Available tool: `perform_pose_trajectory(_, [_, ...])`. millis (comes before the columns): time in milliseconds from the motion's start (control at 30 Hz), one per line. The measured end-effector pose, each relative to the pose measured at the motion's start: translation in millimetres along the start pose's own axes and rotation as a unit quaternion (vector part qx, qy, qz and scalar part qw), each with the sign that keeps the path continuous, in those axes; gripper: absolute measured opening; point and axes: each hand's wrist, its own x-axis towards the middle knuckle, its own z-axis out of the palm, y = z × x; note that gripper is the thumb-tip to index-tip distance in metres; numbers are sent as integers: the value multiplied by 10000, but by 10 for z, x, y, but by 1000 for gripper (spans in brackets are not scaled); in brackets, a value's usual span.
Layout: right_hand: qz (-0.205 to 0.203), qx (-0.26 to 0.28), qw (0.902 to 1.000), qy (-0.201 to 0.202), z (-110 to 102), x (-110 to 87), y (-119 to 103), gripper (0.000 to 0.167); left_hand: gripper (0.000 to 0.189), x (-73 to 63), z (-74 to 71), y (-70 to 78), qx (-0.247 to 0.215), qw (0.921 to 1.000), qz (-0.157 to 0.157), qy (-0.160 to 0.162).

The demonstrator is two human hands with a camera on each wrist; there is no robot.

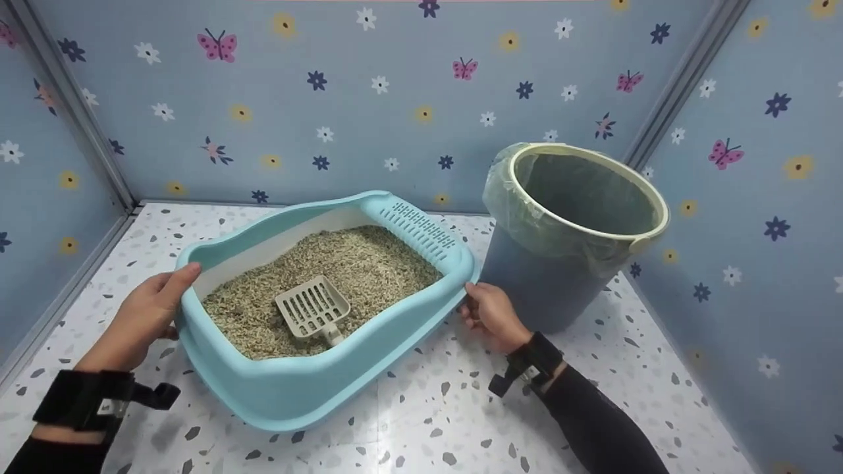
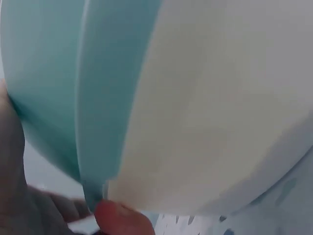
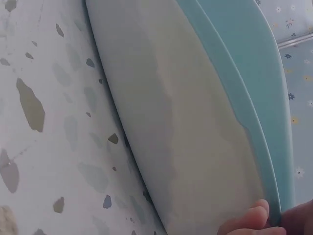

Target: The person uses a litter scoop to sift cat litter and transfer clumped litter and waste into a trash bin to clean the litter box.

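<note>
A light blue litter box (image 1: 316, 378) with a pale lower pan (image 3: 195, 147) holds brown granular litter (image 1: 388, 270). On the litter lies a beige slotted scoop (image 1: 313, 308), its handle toward the near rim. My left hand (image 1: 148, 313) grips the box's left end, thumb over the rim and fingers underneath; a fingertip (image 2: 122, 220) shows below the blue edge in the left wrist view. At the right end my right hand (image 1: 490, 315) pinches the rim, with fingertips (image 3: 252, 218) against the pale pan in the right wrist view. The box appears tilted.
A grey-blue trash bin (image 1: 540, 283) with a translucent liner and cream ring stands just right of the box, close to my right hand. Flower-patterned wall panels (image 1: 395, 92) enclose the back and sides. The floor (image 1: 421, 421) is white with speckles.
</note>
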Motion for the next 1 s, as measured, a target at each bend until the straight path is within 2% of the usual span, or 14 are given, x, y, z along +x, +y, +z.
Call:
perform_pose_trajectory(67, [38, -24, 9998, 190, -28, 44, -17, 32, 106, -80, 56, 39, -99, 9995, -223, -224])
perform_pose_trajectory(167, [93, 18, 9990, 434, -62, 122, -40, 32, 101, -210, 137, 91, -146, 9978, -442, -480])
perform_pose_trajectory(233, [123, 4, 9985, 528, -81, 163, -44, 32, 96, -271, 189, 124, -135, 9976, -500, -458])
perform_pose_trajectory(333, [123, -40, 9982, 577, -99, 194, -36, 32, 93, -302, 244, 155, -133, 9988, -439, -195])
perform_pose_trajectory(467, [35, -216, 9980, 588, -100, 155, -8, 32, 87, -263, 253, 144, -76, 9993, -345, 103])
perform_pose_trajectory(700, [-183, -328, 9980, 502, -45, -48, 57, 33, 71, -26, 105, 75, -123, 9998, -147, 85])
perform_pose_trajectory(833, [-210, -293, 9988, 319, -39, -165, 90, 33, 75, 85, 33, 46, -211, 9998, -35, 53])
perform_pose_trajectory(933, [-221, -258, 9990, 304, -58, -176, 98, 34, 80, 78, 42, 47, -338, 9994, -19, 15])
perform_pose_trajectory(1000, [-189, -275, 9986, 419, -72, -147, 91, 35, 81, 24, 75, 68, -396, 9992, -73, -56])
